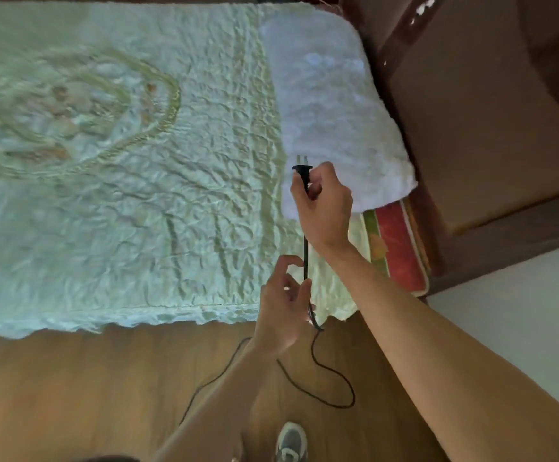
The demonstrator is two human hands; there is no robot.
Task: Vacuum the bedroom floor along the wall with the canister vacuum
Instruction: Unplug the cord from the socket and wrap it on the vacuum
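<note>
Beside the bed, the right hand pinches the two-prong plug, the left hand closes on its cord below; vacuum canister unseen, nothing plugged in, vacuuming judged not yet begun.

right hand gripping plug, left hand pinching cord

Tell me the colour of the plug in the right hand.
Black, with two metal prongs; the plug shows in the head view.
</note>
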